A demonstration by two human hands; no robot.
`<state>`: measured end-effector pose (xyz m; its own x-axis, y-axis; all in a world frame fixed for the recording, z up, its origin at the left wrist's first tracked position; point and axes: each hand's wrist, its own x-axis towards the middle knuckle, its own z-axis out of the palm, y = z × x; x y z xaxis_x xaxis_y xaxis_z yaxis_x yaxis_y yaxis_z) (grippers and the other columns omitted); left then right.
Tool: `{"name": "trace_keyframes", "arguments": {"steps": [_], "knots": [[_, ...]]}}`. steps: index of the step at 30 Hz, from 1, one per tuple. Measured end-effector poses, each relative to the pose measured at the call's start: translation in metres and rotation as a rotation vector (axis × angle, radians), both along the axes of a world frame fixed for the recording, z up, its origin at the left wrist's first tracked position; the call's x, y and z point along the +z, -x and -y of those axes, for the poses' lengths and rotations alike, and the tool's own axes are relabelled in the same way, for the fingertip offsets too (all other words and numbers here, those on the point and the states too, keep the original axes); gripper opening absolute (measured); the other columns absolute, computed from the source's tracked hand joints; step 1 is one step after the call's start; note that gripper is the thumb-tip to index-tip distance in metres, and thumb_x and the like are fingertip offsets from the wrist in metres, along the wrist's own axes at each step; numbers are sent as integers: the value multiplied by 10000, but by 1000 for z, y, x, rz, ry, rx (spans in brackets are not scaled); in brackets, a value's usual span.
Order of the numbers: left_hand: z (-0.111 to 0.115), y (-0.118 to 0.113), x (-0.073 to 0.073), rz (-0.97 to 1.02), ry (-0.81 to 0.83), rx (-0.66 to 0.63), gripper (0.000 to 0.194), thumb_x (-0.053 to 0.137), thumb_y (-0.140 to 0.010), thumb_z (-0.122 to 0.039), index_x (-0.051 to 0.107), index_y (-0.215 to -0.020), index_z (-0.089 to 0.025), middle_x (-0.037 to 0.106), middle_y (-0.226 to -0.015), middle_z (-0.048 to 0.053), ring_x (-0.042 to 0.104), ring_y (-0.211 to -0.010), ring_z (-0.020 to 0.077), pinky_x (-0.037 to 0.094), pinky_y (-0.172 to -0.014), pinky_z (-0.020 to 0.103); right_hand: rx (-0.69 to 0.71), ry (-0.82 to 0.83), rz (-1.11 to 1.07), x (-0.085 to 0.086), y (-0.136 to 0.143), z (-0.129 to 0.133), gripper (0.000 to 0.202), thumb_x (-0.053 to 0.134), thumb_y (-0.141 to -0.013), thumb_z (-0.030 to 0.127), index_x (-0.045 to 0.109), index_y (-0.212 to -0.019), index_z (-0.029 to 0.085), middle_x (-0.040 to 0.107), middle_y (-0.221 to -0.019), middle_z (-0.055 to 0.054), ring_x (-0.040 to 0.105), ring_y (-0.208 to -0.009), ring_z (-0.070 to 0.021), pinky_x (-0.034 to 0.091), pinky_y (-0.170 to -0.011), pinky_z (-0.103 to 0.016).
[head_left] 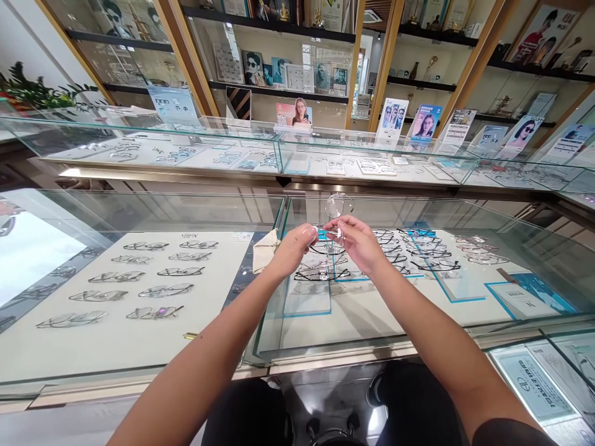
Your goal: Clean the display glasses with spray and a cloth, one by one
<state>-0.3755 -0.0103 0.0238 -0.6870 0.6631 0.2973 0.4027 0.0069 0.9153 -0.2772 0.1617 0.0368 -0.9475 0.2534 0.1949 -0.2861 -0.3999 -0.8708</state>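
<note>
- Green leaves stand far to the left of the beige cloth and well beyond it.
- Black-edged shelves in wooden frames span the back wall, beyond the cloth, bearing pictures and small ornaments.
- Glass and pale boards make up the rear table, which runs across the room behind the cloth, with eyewear under its panes.
- Two columns of spectacles lie on a pale surface under glass, left of the cloth.
- Beside the cloth, the left hand is curled, thumb against fingers; I cannot tell what, if anything, it grips.
- Grey, glossy floor shows on the near side of the cloth, past the glass table.
- Round-lensed glasses are up above the glass table, right of the cloth.
- Farther right of the cloth, the right hand pinches those glasses, fingers nearly together.
- Dark-framed spectacles and blue-edged boards lie well right of the cloth.
- Printed cards stand beyond and right of the cloth.
</note>
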Motion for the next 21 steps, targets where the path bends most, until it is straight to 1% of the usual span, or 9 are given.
{"name": "trace_keyframes", "arguments": {"steps": [6,8,10,12,14,15,17,19,21], "knots": [[-1,-6,-3,-56,83,-62,530,482,-966,-698,538,-745,-219,518,-761,22,449,-702,184,374,-627,320,8,18,4,0,0,-1,321,965,-732,466,764,-853,246,797,-965,-19,743,-1020,-190,613,-1027,-358],[0,-6,-1,-63,60,-70,534,488,-964,-701,543,-746,-217,525,-766,22,451,-702,180,380,-631,318,15,19,5,1,0,-1,318,964,-735,463,767,-856,244,794,-966,-18,742,-1019,-192,614,-1030,-363],[1,-2,1,-58,14,-56,549,479,-961,-723,572,-776,-215,551,-794,27,477,-716,182,419,-662,324,14,20,7,1,-1,-1,317,960,-740,468,766,-864,249,792,-967,-18,745,-1019,-200,616,-1037,-380],[5,8,2,-37,-39,3,566,483,-941,-756,601,-822,-215,585,-840,40,528,-761,198,468,-715,339,9,20,9,2,-2,-2,315,954,-748,471,763,-871,252,790,-974,-20,744,-1031,-205,614,-1045,-389],[11,24,1,-23,-78,153,523,555,-905,-737,610,-862,-219,598,-854,40,559,-802,212,486,-764,349,11,12,9,3,-2,-3,309,945,-761,471,759,-871,250,790,-980,-26,741,-1045,-206,610,-1052,-389],[15,34,0,-26,-90,263,461,620,-884,-683,608,-879,-223,594,-839,30,558,-800,210,479,-780,347,14,8,6,4,-3,-4,305,943,-764,468,757,-865,249,790,-979,-28,739,-1044,-207,610,-1052,-390],[25,56,-5,-17,-117,520,302,704,-867,-507,594,-917,-230,568,-826,4,537,-789,195,463,-820,344,19,2,-3,5,-3,-6,299,940,-768,467,752,-854,251,790,-968,-29,738,-1035,-211,613,-1048,-399],[35,79,-13,35,-149,767,190,690,-861,-330,574,-980,-238,587,-899,8,554,-835,201,470,-874,360,16,2,-10,5,-3,-8,297,943,-762,464,749,-846,256,790,-961,-27,738,-1032,-215,617,-1041,-405],[46,99,-22,85,-124,973,230,658,-863,-227,532,-1054,-253,605,-1003,27,593,-955,231,475,-964,397,15,5,-10,4,-2,-9,292,944,-758,458,749,-846,259,791,-961,-27,739,-1033,-216,619,-1034,-402]]}}
